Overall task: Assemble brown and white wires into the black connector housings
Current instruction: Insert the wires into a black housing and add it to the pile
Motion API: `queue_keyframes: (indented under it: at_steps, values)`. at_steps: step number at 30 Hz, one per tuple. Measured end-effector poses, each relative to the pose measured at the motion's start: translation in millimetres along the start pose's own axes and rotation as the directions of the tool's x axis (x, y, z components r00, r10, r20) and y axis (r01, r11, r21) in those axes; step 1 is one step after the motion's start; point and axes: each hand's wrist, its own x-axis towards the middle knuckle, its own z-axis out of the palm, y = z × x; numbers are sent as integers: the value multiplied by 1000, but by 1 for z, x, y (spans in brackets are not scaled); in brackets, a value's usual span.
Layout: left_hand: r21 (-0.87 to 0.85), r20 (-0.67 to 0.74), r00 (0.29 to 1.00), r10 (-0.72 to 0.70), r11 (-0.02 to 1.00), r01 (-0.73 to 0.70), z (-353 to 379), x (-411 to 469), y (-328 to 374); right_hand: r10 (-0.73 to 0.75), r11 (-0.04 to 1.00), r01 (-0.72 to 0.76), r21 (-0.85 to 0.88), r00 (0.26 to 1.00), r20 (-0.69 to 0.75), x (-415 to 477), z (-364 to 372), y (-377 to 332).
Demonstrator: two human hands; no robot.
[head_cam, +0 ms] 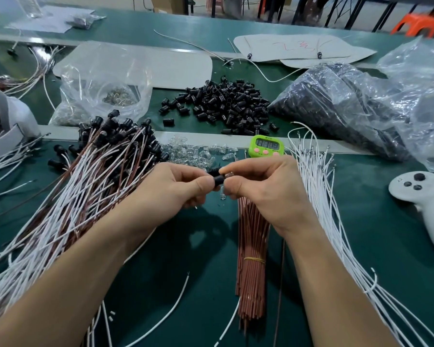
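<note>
Here the left hand point(176, 187) and right hand point(261, 190) both pinch one black housing point(217, 177) near the green timer point(267, 146), so it seems best to hold it still and push straight.

Two hands are in view, the left hand point(172, 186) and the right hand point(261, 186), pinching one black plastic connector housing point(217, 177) between them. On the surface lie:

- one loose heap of black housings point(226, 106), too many to count
- one bundle of brown wires point(252, 234), tied with one yellow rubber band point(254, 259)
- one fan of loose white wires point(323, 209), uncountable
- one big pile of paired brown-and-white wires with black ends point(85, 184)
- one scatter of many small clear glass bulbs point(196, 151)
- one green digital timer point(267, 146) with three pink buttons point(265, 152)
- one white handheld controller point(421, 196)
- three clear plastic bags near the housings: left point(103, 78), right point(336, 101) and far right point(424, 83)
</note>
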Motion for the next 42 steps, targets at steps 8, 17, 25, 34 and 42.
queue_keyframes:
  at_steps: [8,17,25,34,42]
  values:
    - [-10,41,998,-50,999,50,-4,-2,5,129,959,-165,229,978,162,-1,5,1]
    - [-181,65,997,-30,983,42,-5,-2,3,268,796,-364,483,928,258,-3,9,-2]
    - [-107,-78,997,1,994,-10,7,-1,-1,310,783,-347,517,937,160,0,13,-1]
    - [-132,206,978,-34,989,62,6,-7,6,357,737,-470,485,881,311,0,4,-6]
    - [-103,161,984,-69,991,86,2,-7,6,384,744,-484,462,874,298,0,5,-5]
